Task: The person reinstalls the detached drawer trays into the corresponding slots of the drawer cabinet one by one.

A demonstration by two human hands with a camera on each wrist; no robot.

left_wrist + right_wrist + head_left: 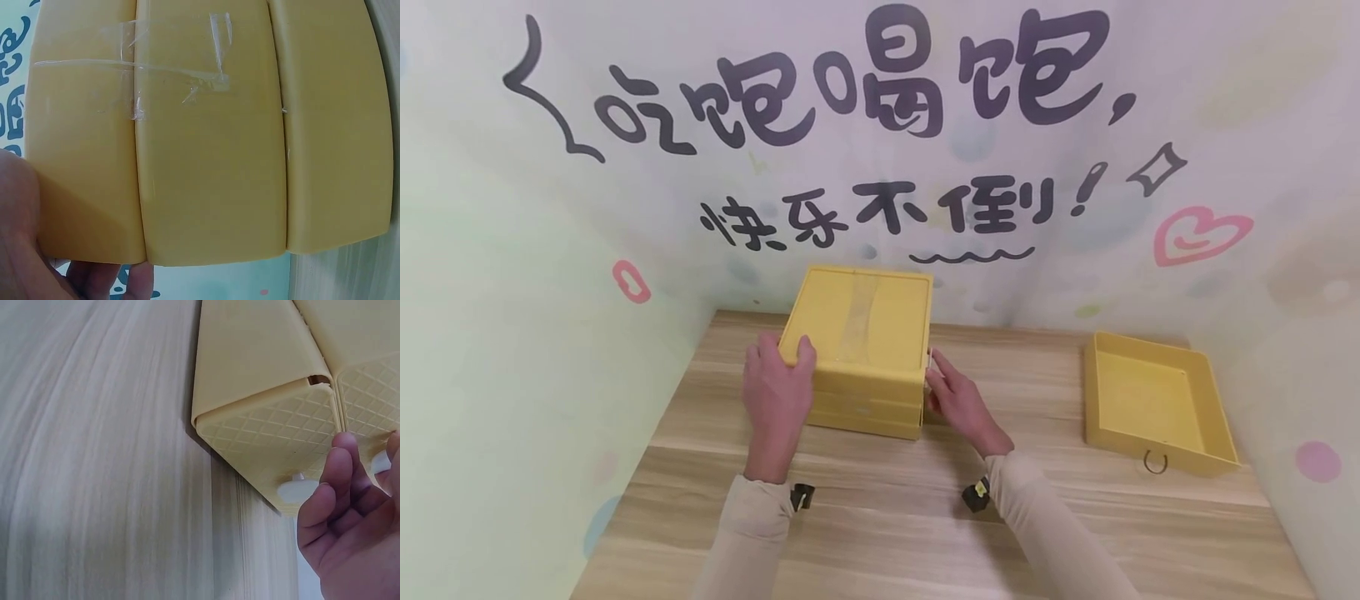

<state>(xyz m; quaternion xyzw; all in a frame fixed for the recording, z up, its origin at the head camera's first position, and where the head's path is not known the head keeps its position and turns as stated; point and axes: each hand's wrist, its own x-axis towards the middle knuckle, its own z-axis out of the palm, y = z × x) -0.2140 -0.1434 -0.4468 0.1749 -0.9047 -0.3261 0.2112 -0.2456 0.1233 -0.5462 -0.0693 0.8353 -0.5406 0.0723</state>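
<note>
A yellow stacked drawer box (865, 321) stands on the table with clear tape over its top and side. My left hand (778, 387) grips its near left upper corner; in the left wrist view, fingers curl behind the end of the tiers. At the box's right side is my right hand (958, 400). In the right wrist view this right hand (356, 519) pinches a white knob (380, 462) on one lattice-patterned drawer front. Another white knob (297, 490) shows on the neighbouring drawer front (250, 434), beside the curled lower fingers.
A separate yellow drawer (1150, 392) lies open side up at the right of the wood-grain table (880, 533), with a dark ring shape (1156, 462) at its front. Behind the box rises a printed wall (1000, 283); another wall (512, 350) borders the left.
</note>
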